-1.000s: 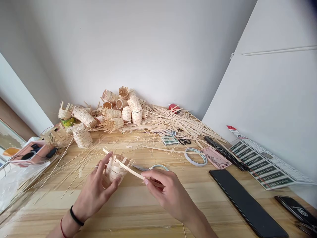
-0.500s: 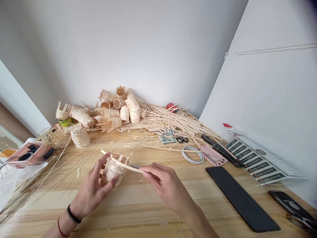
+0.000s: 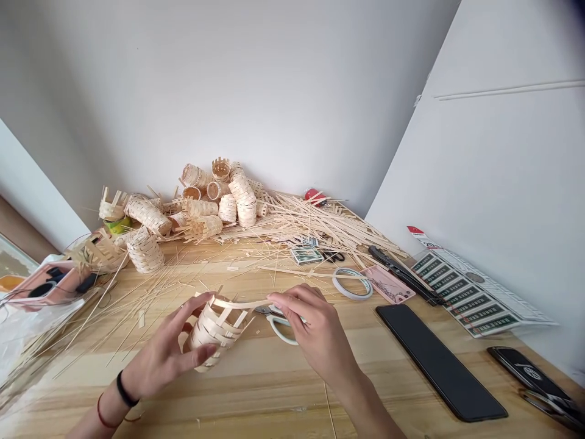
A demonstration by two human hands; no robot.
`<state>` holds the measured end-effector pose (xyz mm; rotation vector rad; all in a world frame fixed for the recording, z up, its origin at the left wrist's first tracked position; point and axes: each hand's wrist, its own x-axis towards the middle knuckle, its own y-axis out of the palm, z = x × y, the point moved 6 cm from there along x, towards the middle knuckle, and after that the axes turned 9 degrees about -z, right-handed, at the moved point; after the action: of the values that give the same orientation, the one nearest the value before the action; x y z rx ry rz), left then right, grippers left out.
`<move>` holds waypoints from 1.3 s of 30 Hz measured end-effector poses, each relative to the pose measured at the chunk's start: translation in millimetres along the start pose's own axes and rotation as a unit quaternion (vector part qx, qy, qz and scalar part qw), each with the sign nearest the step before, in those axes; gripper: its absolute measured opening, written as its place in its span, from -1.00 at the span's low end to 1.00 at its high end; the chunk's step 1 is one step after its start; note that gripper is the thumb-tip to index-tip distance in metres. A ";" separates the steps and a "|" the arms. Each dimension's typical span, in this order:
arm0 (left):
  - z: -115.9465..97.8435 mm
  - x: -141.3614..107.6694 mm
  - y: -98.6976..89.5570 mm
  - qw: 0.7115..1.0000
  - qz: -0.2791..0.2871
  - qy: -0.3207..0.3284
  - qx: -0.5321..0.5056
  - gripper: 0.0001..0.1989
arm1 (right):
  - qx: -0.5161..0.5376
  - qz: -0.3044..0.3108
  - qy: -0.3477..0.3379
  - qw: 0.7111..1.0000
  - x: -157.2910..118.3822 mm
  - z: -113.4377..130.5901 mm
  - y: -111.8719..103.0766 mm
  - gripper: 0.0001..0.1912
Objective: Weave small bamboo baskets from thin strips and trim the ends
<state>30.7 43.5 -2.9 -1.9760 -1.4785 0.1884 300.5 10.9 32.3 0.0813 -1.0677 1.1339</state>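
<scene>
My left hand (image 3: 171,344) is wrapped round a small woven basket (image 3: 218,334) of pale wood strips, tilted with its rim toward the right. Loose strip ends stick up from that rim. Between the thumb and fingers of my right hand (image 3: 308,326) is the end of a thin wood strip (image 3: 249,303), which runs left to the basket's rim. A pair of scissors (image 3: 283,332) with pale handles lies on the table just behind my right hand, which hides part of it.
Several finished woven baskets (image 3: 146,250) and a heap of wood strips (image 3: 315,216) lie at the back. A roll of tape (image 3: 351,285), a pink tray (image 3: 388,285), a phone (image 3: 439,360) and a black utility knife (image 3: 404,271) are to the right. A pink box (image 3: 48,289) stands left.
The basket has tipped further to the right in my left hand. My right hand has risen slightly and drawn the strip more level. The scissors' handles now show.
</scene>
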 end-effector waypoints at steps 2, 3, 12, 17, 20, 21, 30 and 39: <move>-0.9 -0.2 -0.6 1.000 -0.007 -0.002 -0.004 -0.37 | 0.007 0.005 0.007 1.000 -0.1 -0.1 0.4 -0.69; -1.2 -0.2 -0.7 1.000 -0.009 -0.002 -0.004 -0.38 | 0.012 0.010 0.012 1.000 -0.3 0.0 1.1 -0.70; 1.8 2.1 2.4 1.000 -0.007 -0.014 -0.007 -0.36 | 0.052 0.040 0.044 0.997 -3.3 2.2 8.5 -0.72; 1.9 1.5 4.8 0.999 -0.026 -0.031 -0.028 -0.34 | 0.058 0.046 0.052 0.996 -4.4 4.3 11.9 -0.72; 2.8 0.0 4.6 0.997 -0.050 -0.041 -0.044 -0.33 | 0.074 0.057 0.064 0.994 -5.6 6.8 15.3 -0.71; 3.1 -0.4 4.8 0.997 -0.053 -0.040 -0.047 -0.32 | 0.082 0.061 0.067 0.993 -6.1 7.7 16.7 -0.71; 2.6 0.0 9.2 0.997 -0.022 -0.039 -0.056 -0.23 | 0.119 0.098 0.106 0.982 -8.5 9.5 24.9 -0.71; -8.5 1.3 11.1 0.996 -0.020 -0.036 -0.085 -0.29 | 0.114 0.090 0.106 0.984 -6.9 11.4 22.3 -0.72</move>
<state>44.2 39.5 -2.3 -2.0913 -1.6254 0.1199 276.0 10.6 23.6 0.0431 -0.7647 1.3926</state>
